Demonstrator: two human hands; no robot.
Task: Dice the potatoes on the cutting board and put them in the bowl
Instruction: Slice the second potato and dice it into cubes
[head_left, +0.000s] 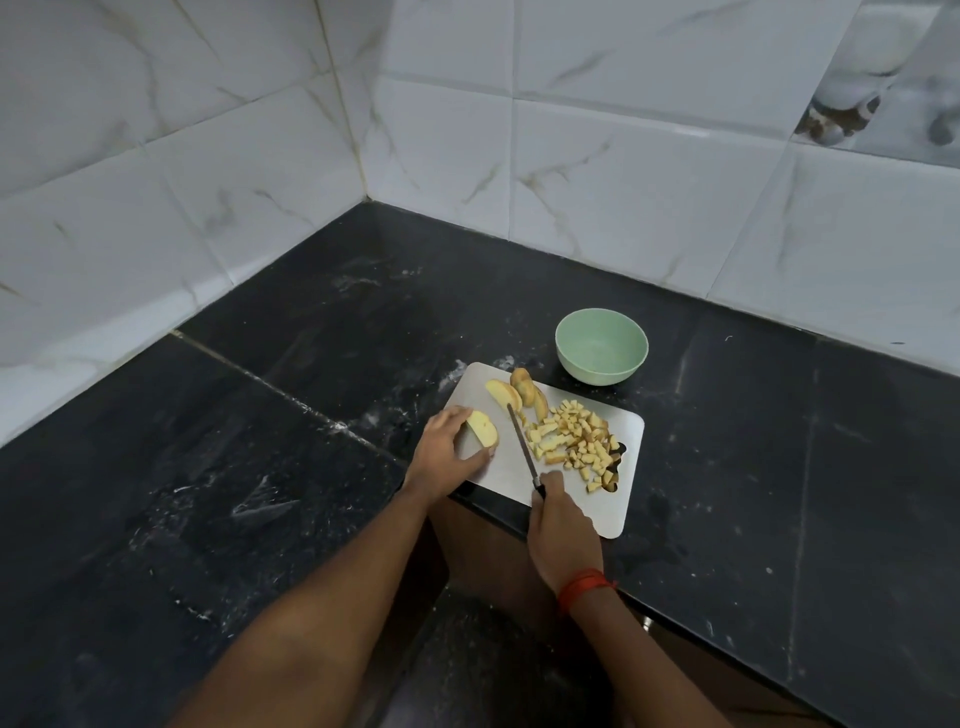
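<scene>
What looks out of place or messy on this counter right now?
Nothing has spilled off the cutting board, but it sits askew at the front edge of the black counter, and a few potato dice lie over its handle cutout. White smears streak the counter.

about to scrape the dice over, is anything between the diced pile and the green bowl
Nothing visible does. The diced potato pile lies on the right of the cutting board and the empty bowl stands just beyond its far edge. The uncut slices, and the knife in the right hand, lie left of that path.
</scene>
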